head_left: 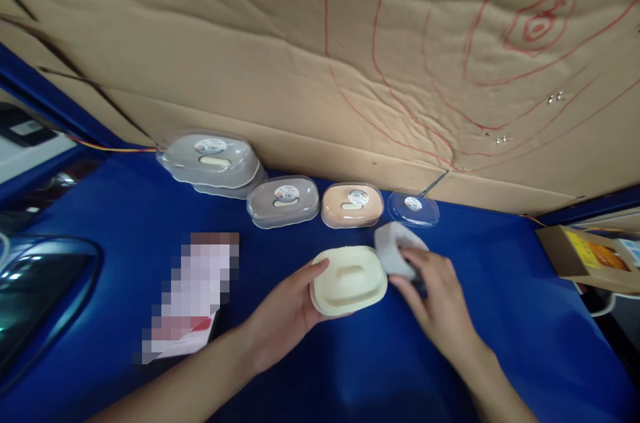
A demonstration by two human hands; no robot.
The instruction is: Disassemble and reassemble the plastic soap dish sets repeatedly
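Observation:
My left hand (295, 300) holds a cream oval dish (349, 296) from its left side, thumb over the rim, near the middle of the view. A raised ridge shows in the dish's centre. Just to its right, my right hand (435, 283) grips a pale grey container (393, 246), tilted, with the fingers at its right and lower side. The grey container is close beside the dish's right edge; whether they touch is hard to tell. Behind them stand an orange case (353, 215) with a clear lid and a clear lid (413, 218) bearing a round label.
Further left are a grey case (283, 215) and a stack of larger grey cases (210, 173) with clear lids. A pixelated flat item (200, 290) lies on the blue table (320, 376). Cardboard (250, 43) rises behind; an open box (575, 260) sits at right.

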